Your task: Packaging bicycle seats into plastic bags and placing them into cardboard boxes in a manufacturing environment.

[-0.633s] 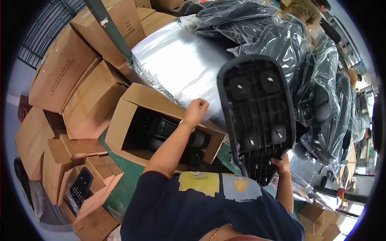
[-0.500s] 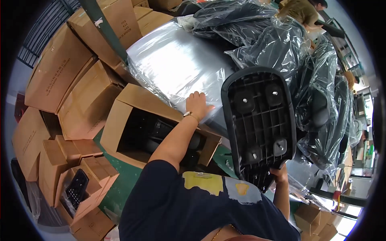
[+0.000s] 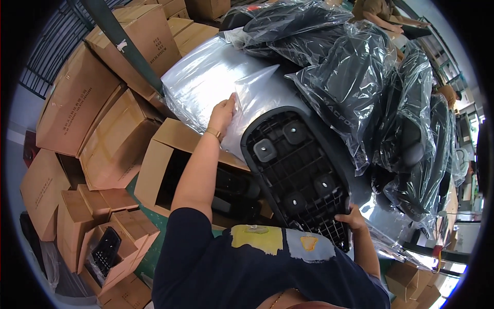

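My right hand (image 3: 352, 219) grips the near right edge of a long black seat (image 3: 301, 175). The seat's ribbed plastic underside faces up, with several square pads that carry short metal studs. Past the seat's left side, my left hand (image 3: 222, 116) pinches the edge of a clear plastic bag (image 3: 252, 90), lifting a fold of the film. More of this film lies in a shiny pile (image 3: 195, 72) beneath that hand. The seat's far end lies by the film.
Black seats wrapped in clear plastic (image 3: 345, 87) are heaped at the right and back. An open carton (image 3: 149, 172) with black parts inside stands below my left arm. Stacked cartons (image 3: 77, 103) and a green post (image 3: 121, 46) are at the left. Another person (image 3: 373, 13) works at the far right.
My left hand has moved left and away from me and now pulls up the film. The seat has tilted leftward and come down closer to the film, still in my right hand.
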Demonstrator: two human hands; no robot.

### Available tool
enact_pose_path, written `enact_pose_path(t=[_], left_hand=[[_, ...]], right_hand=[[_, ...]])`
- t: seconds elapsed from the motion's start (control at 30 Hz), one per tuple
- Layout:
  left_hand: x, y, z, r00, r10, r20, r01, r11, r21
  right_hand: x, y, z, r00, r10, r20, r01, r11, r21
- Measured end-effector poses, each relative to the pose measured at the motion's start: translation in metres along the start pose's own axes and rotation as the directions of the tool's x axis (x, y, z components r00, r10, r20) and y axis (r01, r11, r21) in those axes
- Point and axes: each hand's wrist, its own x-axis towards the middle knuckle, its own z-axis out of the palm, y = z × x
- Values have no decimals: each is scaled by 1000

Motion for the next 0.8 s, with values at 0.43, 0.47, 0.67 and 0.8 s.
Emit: enact_pose_path(t=[0.43,0.47,0.67,0.8], left_hand=[[0,12,-69,996,35,-79,-47,987,-154],[-3,19,-63,989,113,-96,-131,967,-217],[12,-31,-28,912,403,72,-399,915,-64],[35,-102,29,841,381,385,-526,744,413]], right_hand=[[66,-69,26,987,33,155,-12,990,-138],[69,-68,23,987,26,159,-8,994,-113],[53,-34,-9,987,35,155,-42,998,36],[41,-17,-13,991,-3,131,-13,993,116]])
